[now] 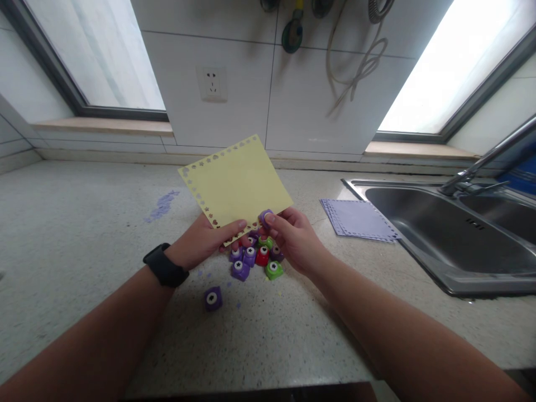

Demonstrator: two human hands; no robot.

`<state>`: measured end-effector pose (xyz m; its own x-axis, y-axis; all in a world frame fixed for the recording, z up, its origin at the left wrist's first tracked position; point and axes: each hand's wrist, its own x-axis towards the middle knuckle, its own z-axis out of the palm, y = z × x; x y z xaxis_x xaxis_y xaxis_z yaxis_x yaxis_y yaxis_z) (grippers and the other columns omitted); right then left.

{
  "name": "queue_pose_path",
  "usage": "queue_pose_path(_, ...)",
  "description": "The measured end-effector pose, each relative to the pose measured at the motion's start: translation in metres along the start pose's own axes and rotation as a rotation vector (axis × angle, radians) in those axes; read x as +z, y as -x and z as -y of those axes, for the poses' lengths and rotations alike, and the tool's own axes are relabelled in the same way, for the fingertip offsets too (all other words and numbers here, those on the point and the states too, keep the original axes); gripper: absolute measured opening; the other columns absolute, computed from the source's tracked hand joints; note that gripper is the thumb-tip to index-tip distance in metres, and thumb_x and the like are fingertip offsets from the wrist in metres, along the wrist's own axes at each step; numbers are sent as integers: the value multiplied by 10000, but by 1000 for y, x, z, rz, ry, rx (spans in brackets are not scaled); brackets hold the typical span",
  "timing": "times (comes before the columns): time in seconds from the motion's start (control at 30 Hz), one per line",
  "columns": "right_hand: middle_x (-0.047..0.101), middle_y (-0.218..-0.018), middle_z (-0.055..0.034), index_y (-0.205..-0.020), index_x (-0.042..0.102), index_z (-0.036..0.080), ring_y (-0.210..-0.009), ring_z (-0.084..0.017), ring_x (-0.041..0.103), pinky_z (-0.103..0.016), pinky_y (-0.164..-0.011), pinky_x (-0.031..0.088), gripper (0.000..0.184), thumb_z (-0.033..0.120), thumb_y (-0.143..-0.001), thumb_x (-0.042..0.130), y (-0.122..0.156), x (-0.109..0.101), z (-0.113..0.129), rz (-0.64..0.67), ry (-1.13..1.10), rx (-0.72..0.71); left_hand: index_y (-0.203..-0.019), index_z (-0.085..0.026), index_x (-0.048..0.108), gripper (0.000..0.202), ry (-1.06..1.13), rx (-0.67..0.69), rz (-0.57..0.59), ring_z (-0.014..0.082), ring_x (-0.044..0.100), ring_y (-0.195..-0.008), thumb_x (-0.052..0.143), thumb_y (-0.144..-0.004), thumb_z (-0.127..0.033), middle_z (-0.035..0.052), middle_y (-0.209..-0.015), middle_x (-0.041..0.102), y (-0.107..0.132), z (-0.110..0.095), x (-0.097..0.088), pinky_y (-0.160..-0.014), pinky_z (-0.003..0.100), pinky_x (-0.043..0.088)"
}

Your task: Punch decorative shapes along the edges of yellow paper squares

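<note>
A sheet of yellow paper [238, 181] is held up over the counter, with small punched shapes along its top, left and near edges. My left hand [213, 234] grips its near left corner, thumb on top. Between the thumb and fingers of my right hand [295, 234] is a purple craft punch [264, 218], set at the paper's near edge. Below the sheet lie several more craft punches in purple, red [262, 256] and green [274, 270], partly hidden by paper and fingers. One purple punch [213, 298] sits apart, nearer to me.
A stack of lilac paper [358, 219] with punched edges lies on the right, by the steel sink [419, 237] and its faucet [481, 162]. Lilac paper bits [162, 205] are heaped at left on the speckled counter [104, 251]. A wall with a socket [212, 84] stands behind.
</note>
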<state>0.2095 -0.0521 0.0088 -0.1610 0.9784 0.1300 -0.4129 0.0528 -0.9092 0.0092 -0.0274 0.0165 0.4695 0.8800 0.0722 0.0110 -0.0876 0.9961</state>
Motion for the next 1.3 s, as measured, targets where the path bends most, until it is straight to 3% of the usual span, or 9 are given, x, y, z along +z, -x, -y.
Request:
queue_pose_path(0.4, 680, -781, -9, -869, 686, 209, -676, -144, 608, -310, -657, 502, 235, 373, -769, 821, 0, 2, 2, -19, 43, -23, -1124, -159, 689, 358, 14, 21, -8, 169, 671, -567, 729, -883, -421, 19, -681, 734, 1, 1, 1, -483, 237, 480)
queue_pose_path(0.97, 690, -756, -15, -853, 676, 198, -666, -144, 616, -304, -654, 487, 252, 393, -772, 814, 1, 3, 3, -40, 54, -14, -901, -152, 694, 313, -55, 10, 10, 136, 606, -517, 704, -888, -465, 35, -683, 734, 1, -1, 0, -451, 222, 433)
queue_pose_path(1.3, 678, -769, -17, -840, 680, 204, -667, -147, 598, -315, -652, 500, 227, 378, -770, 807, 1, 3, 4, -17, 66, -28, -947, -166, 690, 279, -7, 9, -2, 154, 649, -543, 733, -870, -432, 21, -679, 727, 1, -3, 3, -477, 234, 483)
